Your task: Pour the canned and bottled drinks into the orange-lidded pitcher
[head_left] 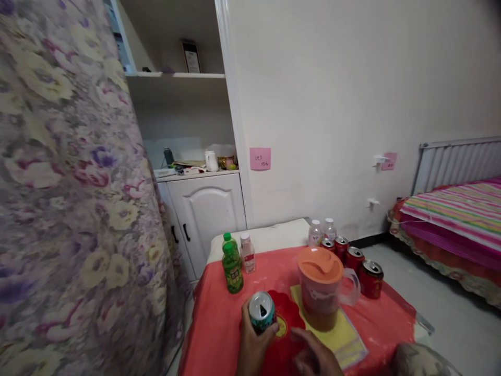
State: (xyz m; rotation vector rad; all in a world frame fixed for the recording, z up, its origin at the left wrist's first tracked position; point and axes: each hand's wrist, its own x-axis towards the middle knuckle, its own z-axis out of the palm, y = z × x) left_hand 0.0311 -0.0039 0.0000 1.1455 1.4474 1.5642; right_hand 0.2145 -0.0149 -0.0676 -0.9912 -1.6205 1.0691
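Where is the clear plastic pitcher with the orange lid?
The clear plastic pitcher with the orange lid stands on a yellow cloth, mid-table, left of four red cans and right of the hand-held can.

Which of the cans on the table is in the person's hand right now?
The teal can, gripped by the left hand over the red plate. The four red cans stand untouched behind the pitcher.

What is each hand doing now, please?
Left hand: closed around the can.
Right hand: holds nothing, resting on the red plate.
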